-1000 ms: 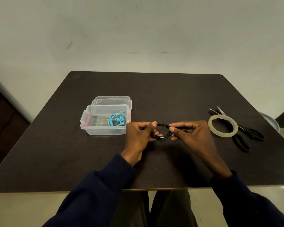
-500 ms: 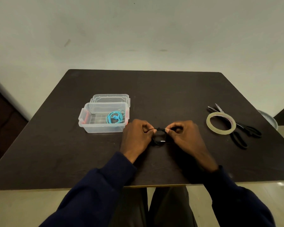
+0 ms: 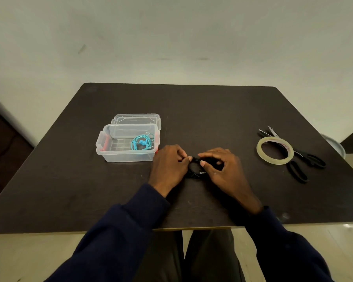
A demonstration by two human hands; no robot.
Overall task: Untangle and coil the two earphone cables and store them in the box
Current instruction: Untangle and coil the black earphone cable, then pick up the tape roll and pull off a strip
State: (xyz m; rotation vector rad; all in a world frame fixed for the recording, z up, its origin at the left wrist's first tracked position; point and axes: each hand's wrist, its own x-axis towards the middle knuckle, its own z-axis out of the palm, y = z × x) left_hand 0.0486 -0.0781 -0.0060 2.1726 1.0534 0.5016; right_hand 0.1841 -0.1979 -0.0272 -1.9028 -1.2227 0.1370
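A black earphone cable [image 3: 194, 172], wound into a small coil, sits between my two hands just above the dark table [image 3: 202, 110]. My left hand [image 3: 168, 166] pinches the coil's left side and my right hand [image 3: 222, 169] pinches its right side, thumb and forefinger on the strands. A silver plug tip sticks out at the coil's lower edge. A clear plastic box [image 3: 110, 153] stands open to the left of my hands, with the coiled turquoise earphone cable [image 3: 142, 143] inside at its right end.
The box's clear lid [image 3: 137, 118] lies behind the box. A roll of clear tape [image 3: 275, 150] rests on black scissors [image 3: 306, 161] at the right of the table. A grey round object [image 3: 335, 146] shows past the right edge.
Both hands have drawn closer together on the black coil and sunk lower toward the table; the right fingers have curled further around the strands.
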